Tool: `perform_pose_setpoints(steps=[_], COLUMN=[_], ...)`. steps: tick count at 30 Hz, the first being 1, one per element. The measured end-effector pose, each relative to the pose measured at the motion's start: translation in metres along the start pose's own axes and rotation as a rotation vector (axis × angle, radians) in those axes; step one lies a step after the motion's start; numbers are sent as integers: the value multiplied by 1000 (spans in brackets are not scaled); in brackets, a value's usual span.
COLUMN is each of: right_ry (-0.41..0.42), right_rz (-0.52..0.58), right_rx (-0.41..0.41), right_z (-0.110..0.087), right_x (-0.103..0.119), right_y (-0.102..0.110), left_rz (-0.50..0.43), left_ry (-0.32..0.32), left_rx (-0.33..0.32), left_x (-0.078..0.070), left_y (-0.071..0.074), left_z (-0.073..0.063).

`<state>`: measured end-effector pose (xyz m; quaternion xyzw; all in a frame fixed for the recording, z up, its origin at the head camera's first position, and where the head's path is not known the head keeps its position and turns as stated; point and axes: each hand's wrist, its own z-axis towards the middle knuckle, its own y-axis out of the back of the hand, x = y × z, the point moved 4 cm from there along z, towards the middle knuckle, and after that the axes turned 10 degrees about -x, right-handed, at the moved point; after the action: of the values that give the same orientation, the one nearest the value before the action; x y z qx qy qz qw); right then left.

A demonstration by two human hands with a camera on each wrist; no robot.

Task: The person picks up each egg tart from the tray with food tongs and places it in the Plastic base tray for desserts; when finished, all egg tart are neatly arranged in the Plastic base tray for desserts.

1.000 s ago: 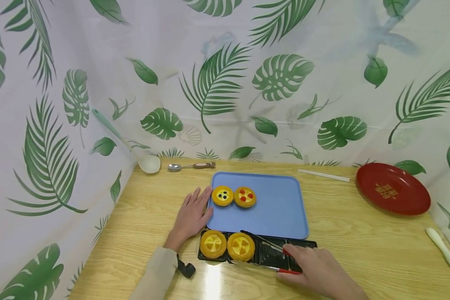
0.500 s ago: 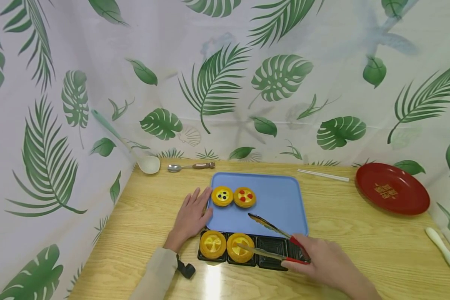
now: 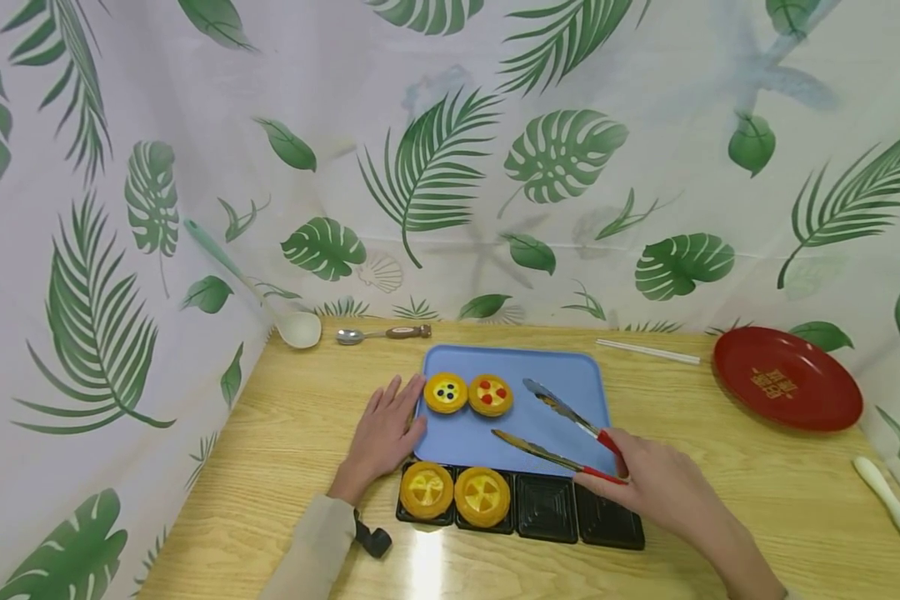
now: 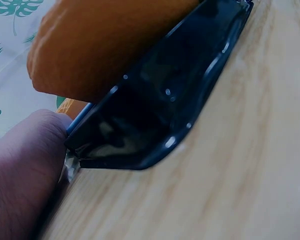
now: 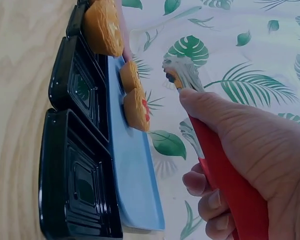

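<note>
My right hand grips a pair of red-handled tongs, its tips spread apart over the blue tray with nothing between them. On that tray's left side sit two tarts: one with dark berries, another with red berries. My left hand lies with fingers extended at the tray's left edge. In front of the blue tray is a black compartment tray. Its two left compartments hold a yellow-topped tart and a similar tart; the two right ones are bare.
Along the back lie a ladle, a spoon and white chopsticks. A red plate leans at the back right, with a whisk by the right edge. A leaf-print cloth hangs behind the table.
My right hand has moved the tongs away from the second tart in the black tray, back and to the right over the blue tray. The left hand has stayed put.
</note>
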<state>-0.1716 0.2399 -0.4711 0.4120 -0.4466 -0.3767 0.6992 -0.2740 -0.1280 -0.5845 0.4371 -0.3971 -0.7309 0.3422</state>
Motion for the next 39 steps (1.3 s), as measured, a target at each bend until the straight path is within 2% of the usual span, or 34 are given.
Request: perform_pose_setpoints(steps=[16,25,33,39], right_ry=[44,67,64,91], right_rz=[-30,-48,-63,-100], right_rx=[42,66,102,89], right_z=[34,53,62,63], right_x=[-15,-13,-13,-13], right_y=[-30,-49,-59,-66], left_rz=[9,-5,-15,-10], left_ry=[3,13,18,18], left_rx=[11,7,5,0], left_x=[0,0,-1,0], left_y=[0,0,1,0], left_z=[0,1,1,1])
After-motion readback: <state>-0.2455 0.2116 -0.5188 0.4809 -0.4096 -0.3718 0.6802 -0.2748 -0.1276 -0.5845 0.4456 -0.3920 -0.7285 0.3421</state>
